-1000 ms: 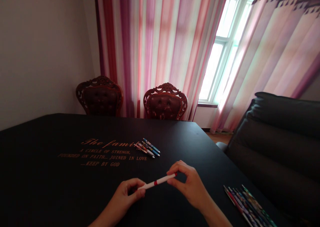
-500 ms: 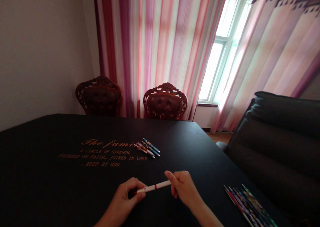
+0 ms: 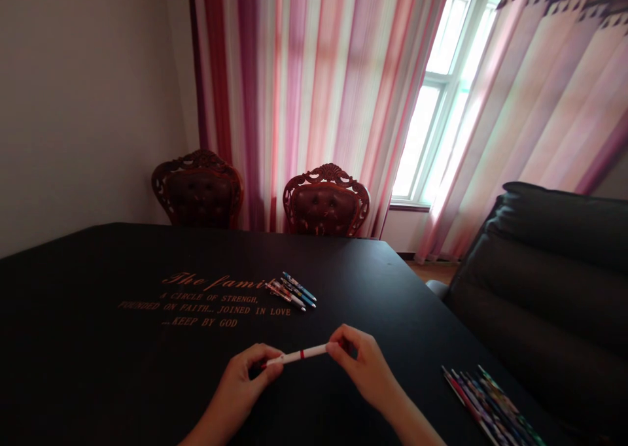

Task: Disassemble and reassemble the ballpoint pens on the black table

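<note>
A white pen (image 3: 310,352) with a red band round its middle is held between my two hands, above the dark table (image 3: 147,367). My left hand (image 3: 252,371) pinches its left end between thumb and fingers. At the other end, my right hand (image 3: 360,361) grips the pen with thumb and bent forefinger. The pen slants slightly up to the right. Both tips are partly covered by my fingers. Beyond my hands lies a small group of patterned pens (image 3: 294,292), several of them side by side.
Another row of several colourful pens (image 3: 490,403) lies near the table's right edge. Two carved chairs (image 3: 326,201) stand behind the far edge, before striped curtains (image 3: 314,73). A black leather sofa (image 3: 554,289) is on the right.
My right hand's thumb and forefinger have closed on the pen's right end, where the thumb was raised before. The pen and both hands have shifted slightly upward in view.
</note>
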### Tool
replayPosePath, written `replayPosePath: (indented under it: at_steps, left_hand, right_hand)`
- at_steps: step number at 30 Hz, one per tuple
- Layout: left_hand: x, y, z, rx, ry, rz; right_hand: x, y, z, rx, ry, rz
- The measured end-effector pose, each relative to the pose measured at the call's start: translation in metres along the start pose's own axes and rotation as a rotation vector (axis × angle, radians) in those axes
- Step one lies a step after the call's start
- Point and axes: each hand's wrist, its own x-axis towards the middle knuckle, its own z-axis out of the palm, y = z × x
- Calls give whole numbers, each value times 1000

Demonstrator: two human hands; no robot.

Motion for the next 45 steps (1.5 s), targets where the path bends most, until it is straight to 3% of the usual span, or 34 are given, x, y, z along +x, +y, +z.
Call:
replayPosePath:
  at_steps: [13, 30, 40, 45]
  left_hand:
    - [0, 1, -3, -11, -14, 4]
    - [-1, 3, -3, -28, -10, 1]
    - [-4, 7, -4, -8, 42, 173]
    - [-5, 7, -4, 8, 71, 275]
  right_hand:
    - [-2, -5, -1, 19, -62, -30]
    - [-2, -5, -2, 9, -9, -37]
    - [-2, 0, 1, -71, -23, -20]
    - [-4, 1, 7, 5, -61, 11]
